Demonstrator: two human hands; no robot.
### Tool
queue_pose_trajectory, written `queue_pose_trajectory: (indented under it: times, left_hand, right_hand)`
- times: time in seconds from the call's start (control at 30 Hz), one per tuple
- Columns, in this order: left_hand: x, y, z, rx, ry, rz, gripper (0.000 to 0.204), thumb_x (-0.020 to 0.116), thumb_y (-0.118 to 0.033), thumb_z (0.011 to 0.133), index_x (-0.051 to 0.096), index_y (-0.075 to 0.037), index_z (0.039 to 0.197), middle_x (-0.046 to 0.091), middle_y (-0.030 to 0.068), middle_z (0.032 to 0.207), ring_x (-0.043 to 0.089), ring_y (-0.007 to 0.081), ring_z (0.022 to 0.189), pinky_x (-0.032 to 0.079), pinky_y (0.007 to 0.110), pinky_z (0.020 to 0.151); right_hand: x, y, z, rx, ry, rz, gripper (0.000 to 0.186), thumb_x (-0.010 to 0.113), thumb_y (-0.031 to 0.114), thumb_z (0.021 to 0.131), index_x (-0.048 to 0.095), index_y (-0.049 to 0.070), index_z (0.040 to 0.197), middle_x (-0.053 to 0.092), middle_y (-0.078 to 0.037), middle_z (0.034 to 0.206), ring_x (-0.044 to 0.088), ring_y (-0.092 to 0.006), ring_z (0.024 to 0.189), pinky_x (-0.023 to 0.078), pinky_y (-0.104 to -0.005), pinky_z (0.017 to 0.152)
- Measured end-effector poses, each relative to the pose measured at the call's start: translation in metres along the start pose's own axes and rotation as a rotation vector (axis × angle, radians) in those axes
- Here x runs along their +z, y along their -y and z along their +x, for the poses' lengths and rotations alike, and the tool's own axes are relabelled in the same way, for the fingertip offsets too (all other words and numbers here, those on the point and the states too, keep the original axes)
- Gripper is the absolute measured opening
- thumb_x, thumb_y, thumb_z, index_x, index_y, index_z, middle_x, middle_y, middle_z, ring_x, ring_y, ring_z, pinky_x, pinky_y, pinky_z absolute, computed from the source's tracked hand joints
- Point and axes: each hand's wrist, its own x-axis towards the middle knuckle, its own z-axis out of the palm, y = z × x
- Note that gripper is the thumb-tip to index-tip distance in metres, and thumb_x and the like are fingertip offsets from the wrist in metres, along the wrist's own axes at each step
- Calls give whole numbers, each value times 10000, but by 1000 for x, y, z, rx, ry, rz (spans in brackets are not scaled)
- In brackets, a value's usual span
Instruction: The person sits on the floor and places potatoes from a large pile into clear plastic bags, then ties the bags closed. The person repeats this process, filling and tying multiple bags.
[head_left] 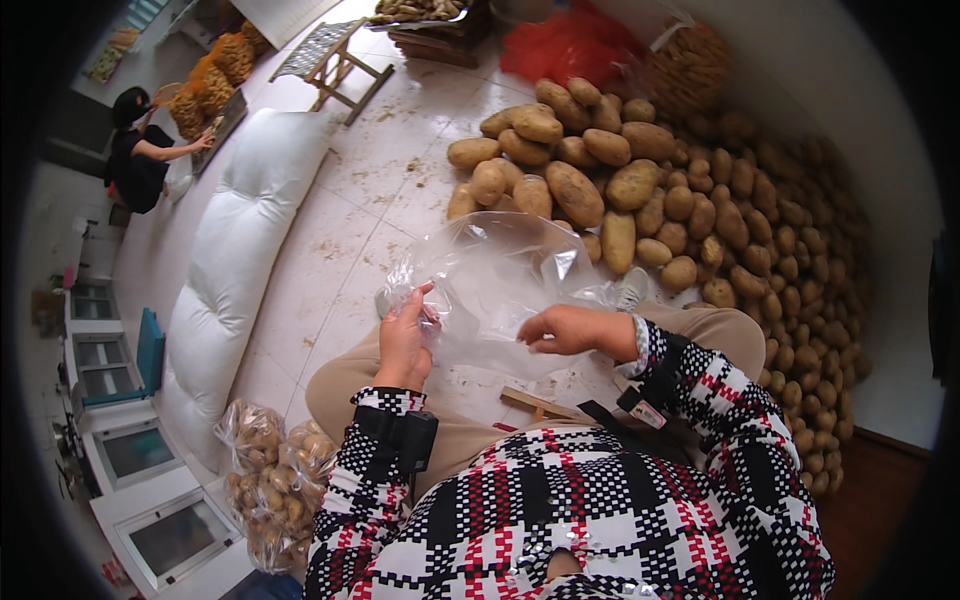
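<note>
A large clear plastic bag [500, 265] is spread between my knees, its mouth wide and its film crumpled. My left hand [405, 340] is closed on the bag's left edge, thumb and forefinger uppermost. My right hand [575, 331] bends over the bag's right side with curled fingers on the film; the fingertips are partly hidden. Just past the bag lies a big heap of brown potatoes [575, 195], the larger ones nearest. No potato is in either hand.
Filled clear bags of potatoes [270, 490] stand at my lower left. A long white tufted cushion [235, 250] runs along the left. Red netting [570, 45] and a filled mesh sack [688, 68] lie behind the heap. A wooden stool [335, 70] stands far off; another person [140, 150] works at far left.
</note>
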Motion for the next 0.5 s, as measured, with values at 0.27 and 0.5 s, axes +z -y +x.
queue_pose_trajectory:
  times: [0.27,0.5]
  left_hand:
    - [-7,25,6,-69,-32,41,219,503,-196,888,600,-28,989,500,-6,611,475,82,579,394,216,538]
    - [-15,44,10,-151,-75,105,235,497,-208,888,602,-27,993,514,-5,612,477,79,570,376,212,501]
  right_hand:
    - [-89,12,-15,125,-356,626,161,570,152,836,596,14,916,621,-53,778,604,-106,688,498,-234,643]
    - [-131,-83,-39,549,-702,176,260,647,182,775,568,10,952,605,-30,804,568,-100,707,464,-226,634]
